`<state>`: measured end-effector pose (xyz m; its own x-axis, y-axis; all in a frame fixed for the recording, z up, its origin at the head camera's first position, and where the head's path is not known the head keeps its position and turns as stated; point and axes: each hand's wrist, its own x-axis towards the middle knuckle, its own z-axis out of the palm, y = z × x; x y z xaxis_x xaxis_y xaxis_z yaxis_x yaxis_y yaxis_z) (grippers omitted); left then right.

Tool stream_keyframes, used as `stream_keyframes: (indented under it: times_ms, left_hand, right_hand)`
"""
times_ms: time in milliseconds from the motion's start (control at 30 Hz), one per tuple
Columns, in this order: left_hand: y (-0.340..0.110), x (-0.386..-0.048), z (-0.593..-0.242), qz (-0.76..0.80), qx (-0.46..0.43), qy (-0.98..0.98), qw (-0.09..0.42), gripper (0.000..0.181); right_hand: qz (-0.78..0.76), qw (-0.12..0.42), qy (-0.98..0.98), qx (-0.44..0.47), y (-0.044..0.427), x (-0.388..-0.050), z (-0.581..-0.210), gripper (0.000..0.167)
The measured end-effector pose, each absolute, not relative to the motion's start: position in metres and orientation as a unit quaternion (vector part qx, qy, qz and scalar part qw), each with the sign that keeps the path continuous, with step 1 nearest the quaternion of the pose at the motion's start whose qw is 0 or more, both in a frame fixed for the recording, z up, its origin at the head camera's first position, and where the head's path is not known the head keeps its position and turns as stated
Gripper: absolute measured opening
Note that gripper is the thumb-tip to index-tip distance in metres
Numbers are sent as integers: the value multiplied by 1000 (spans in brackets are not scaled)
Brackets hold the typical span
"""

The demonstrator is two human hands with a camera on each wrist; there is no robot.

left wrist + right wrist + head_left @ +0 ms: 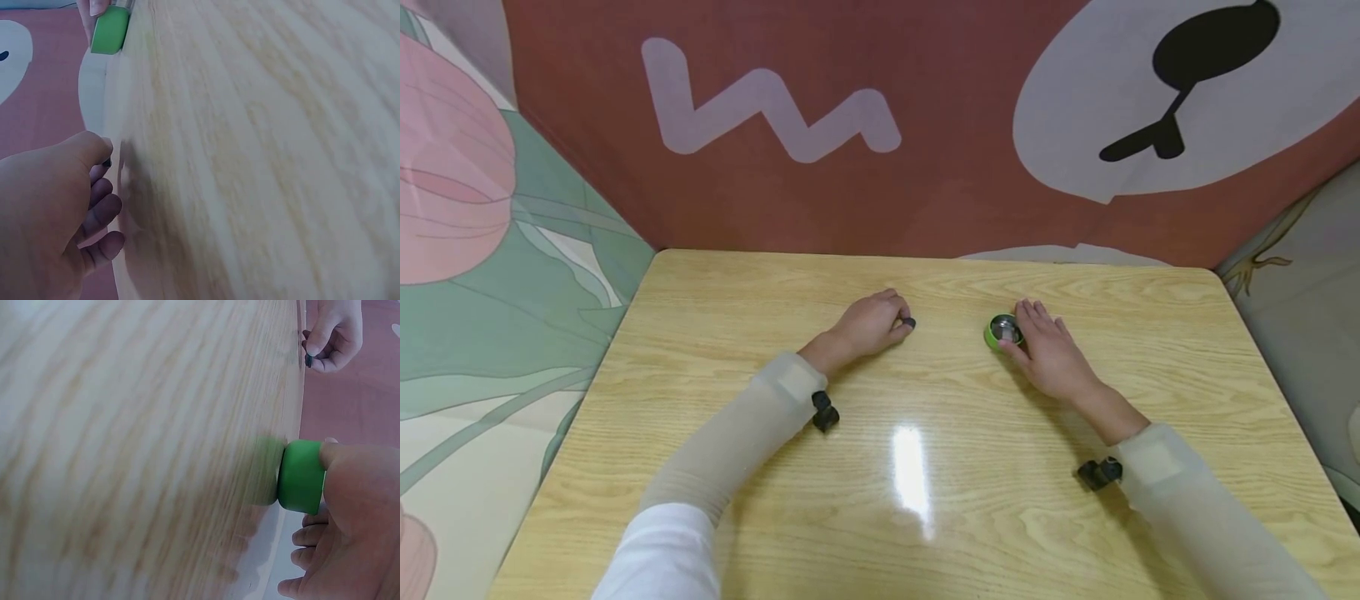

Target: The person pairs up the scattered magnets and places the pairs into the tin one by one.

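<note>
Between thumb and forefinger, my left hand pinches a small dark piece, low over the wooden table. Only a bit of that piece shows in the left wrist view, so its kind is unclear. To the right stands a small round bowl, bright green outside and shiny metal inside. My right hand holds the bowl from its right side, the thumb at the near rim and the other fingers stretched along the far side. Something pale or reflective shows inside the bowl; I cannot tell which.
The wooden table has a glossy patch of reflected light near its middle. A reddish-brown printed backdrop rises at the far edge, and a floral one at the left. Both wrists wear small black cameras.
</note>
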<state>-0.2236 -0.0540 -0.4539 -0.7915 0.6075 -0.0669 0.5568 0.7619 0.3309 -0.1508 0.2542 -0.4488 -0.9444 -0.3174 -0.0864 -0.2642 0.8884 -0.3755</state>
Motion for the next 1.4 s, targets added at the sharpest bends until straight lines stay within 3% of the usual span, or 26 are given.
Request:
stream_keyframes:
  times_ms: [1400]
  left_hand:
    - [1, -232, -413, 136, 359, 921, 61, 26]
  right_hand:
    - [-176, 65, 970, -152, 253, -150, -448, 75]
